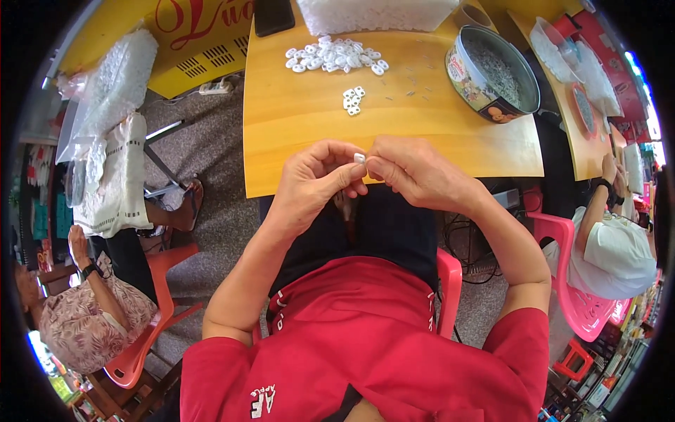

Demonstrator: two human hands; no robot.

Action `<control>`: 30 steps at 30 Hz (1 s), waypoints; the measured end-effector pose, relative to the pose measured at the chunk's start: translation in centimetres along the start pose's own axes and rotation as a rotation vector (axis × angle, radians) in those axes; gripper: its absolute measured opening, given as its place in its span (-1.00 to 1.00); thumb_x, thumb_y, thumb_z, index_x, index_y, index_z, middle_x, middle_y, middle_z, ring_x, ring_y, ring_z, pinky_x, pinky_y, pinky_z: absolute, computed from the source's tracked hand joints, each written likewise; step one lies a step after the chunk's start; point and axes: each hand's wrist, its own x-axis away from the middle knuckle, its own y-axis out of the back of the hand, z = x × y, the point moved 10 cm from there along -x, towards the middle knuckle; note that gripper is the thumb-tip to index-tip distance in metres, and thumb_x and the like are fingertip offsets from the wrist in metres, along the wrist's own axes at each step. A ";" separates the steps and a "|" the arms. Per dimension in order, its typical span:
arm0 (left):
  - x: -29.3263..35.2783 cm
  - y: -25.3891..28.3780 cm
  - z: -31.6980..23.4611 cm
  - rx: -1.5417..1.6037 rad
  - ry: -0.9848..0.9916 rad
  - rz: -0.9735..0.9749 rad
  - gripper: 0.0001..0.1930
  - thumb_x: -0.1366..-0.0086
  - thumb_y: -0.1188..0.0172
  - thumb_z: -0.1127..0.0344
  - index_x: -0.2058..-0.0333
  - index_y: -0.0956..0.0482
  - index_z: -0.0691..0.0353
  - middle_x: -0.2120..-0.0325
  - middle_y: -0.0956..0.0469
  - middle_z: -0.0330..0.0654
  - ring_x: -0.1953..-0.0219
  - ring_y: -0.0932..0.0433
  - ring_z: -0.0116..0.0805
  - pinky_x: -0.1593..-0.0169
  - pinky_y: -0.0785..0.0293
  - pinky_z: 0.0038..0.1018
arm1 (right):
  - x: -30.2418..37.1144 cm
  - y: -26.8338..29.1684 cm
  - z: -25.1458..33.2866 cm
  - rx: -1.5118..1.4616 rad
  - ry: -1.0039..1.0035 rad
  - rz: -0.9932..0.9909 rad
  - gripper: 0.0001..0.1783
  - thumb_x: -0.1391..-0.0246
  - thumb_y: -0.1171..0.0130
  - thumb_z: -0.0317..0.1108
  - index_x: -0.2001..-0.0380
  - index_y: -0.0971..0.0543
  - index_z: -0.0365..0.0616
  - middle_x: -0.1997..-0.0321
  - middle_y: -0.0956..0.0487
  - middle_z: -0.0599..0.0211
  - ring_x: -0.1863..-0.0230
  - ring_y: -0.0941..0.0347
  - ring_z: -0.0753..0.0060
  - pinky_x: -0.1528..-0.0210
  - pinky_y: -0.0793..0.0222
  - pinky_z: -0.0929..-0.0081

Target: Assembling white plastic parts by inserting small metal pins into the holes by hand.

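Over the near edge of the wooden table, my left hand (309, 176) pinches a small white plastic piece (359, 159) between thumb and fingertips. My right hand (415, 172) is closed right beside it, thumb pressed to the forefinger; whatever its fingertips hold is hidden. Beyond my hands lies a small cluster of white pieces (353, 101) with dark holes. Farther back spreads a larger pile of similar white pieces (332, 55). A round tin (485, 90) at the far right contains many small grey metal bits, and a few loose metal pins (410, 93) lie left of it.
A clear bag of white pieces (376, 14) and a dark phone (273, 17) lie at the table's (281, 133) far side. People sit at left (98, 316) and right (612, 246). Cables (467, 246) hang under the table at right.
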 end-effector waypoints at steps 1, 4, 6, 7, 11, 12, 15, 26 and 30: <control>0.1 0.2 -0.2 0.001 -0.005 -0.003 -0.84 -0.34 -0.23 0.35 0.18 -0.58 0.31 0.37 -0.62 -0.22 0.39 -0.60 -0.51 0.31 -0.51 -0.63 | -0.5 -0.1 -0.2 0.003 0.004 0.003 -0.73 -0.34 0.02 -0.29 0.37 -0.46 -0.27 0.52 -0.44 0.17 0.52 -0.43 0.24 0.44 -0.35 0.35; 0.0 1.0 -0.3 0.052 0.015 -0.003 -0.84 -0.34 -0.24 0.36 0.18 -0.58 0.32 0.37 -0.62 -0.22 0.39 -0.60 -0.51 0.34 -0.51 -0.63 | -1.5 0.0 0.5 0.029 0.112 -0.010 -0.73 -0.32 -0.01 -0.29 0.38 -0.47 -0.28 0.50 -0.45 0.11 0.47 -0.42 0.11 0.39 -0.33 0.28; 0.0 1.8 -0.1 0.000 0.023 -0.022 -0.84 -0.32 -0.24 0.41 0.17 -0.57 0.32 0.37 -0.64 -0.15 0.38 -0.63 -0.44 0.40 -0.51 -0.59 | -2.1 -0.4 0.0 0.032 0.023 0.068 -0.72 -0.29 -0.03 -0.28 0.40 -0.48 -0.29 0.49 -0.46 0.08 0.44 -0.41 0.03 0.37 -0.33 0.24; -0.1 2.1 -0.1 0.004 0.020 -0.023 -0.84 -0.32 -0.24 0.41 0.17 -0.57 0.32 0.37 -0.64 -0.15 0.38 -0.63 -0.44 0.40 -0.51 -0.59 | -2.4 -0.4 0.0 0.035 0.023 0.072 -0.72 -0.29 -0.03 -0.28 0.40 -0.48 -0.29 0.49 -0.46 0.08 0.44 -0.41 0.03 0.37 -0.33 0.24; -0.7 2.8 -0.1 -0.014 -0.004 -0.027 -0.86 -0.32 -0.24 0.41 0.19 -0.57 0.33 0.40 -0.63 -0.16 0.40 -0.63 -0.43 0.41 -0.52 -0.59 | -3.2 -0.7 -1.2 0.013 -0.049 0.139 -0.72 -0.29 -0.04 -0.27 0.38 -0.51 -0.30 0.48 -0.48 0.11 0.44 -0.43 0.12 0.37 -0.34 0.27; -0.9 2.9 0.1 -0.011 0.009 -0.030 -0.86 -0.32 -0.24 0.41 0.20 -0.57 0.33 0.41 -0.63 -0.16 0.40 -0.63 -0.43 0.41 -0.53 -0.59 | -3.4 -0.8 -1.6 0.002 -0.068 0.158 -0.72 -0.29 -0.05 -0.27 0.36 -0.53 -0.30 0.48 -0.50 0.12 0.44 -0.44 0.16 0.37 -0.34 0.28; -1.4 3.4 0.6 0.010 0.058 -0.043 -0.85 -0.35 -0.22 0.37 0.21 -0.58 0.35 0.40 -0.62 -0.18 0.41 -0.61 -0.50 0.37 -0.54 -0.61 | -4.1 0.3 -3.1 0.000 -0.057 0.127 -0.75 -0.27 -0.10 -0.28 0.30 -0.56 -0.29 0.45 -0.54 0.17 0.44 -0.44 0.28 0.37 -0.36 0.36; -2.3 4.6 0.8 0.118 -0.002 -0.108 -0.84 -0.35 -0.21 0.38 0.20 -0.56 0.36 0.38 -0.62 -0.17 0.39 -0.61 -0.47 0.33 -0.55 -0.58 | -6.9 8.9 -9.5 0.585 -0.161 -0.412 -0.82 -0.12 -0.26 -0.29 0.29 -0.63 -0.16 0.34 -0.59 0.28 0.44 -0.51 0.29 0.36 -0.41 0.41; -2.4 4.7 0.9 0.132 -0.006 -0.110 -0.85 -0.35 -0.21 0.39 0.19 -0.55 0.36 0.38 -0.61 -0.18 0.39 -0.61 -0.47 0.32 -0.56 -0.57 | -7.4 7.7 -8.7 0.748 -0.080 -0.388 -0.84 -0.08 -0.28 -0.26 0.35 -0.63 -0.10 0.33 -0.58 0.32 0.41 -0.55 0.15 0.36 -0.45 0.31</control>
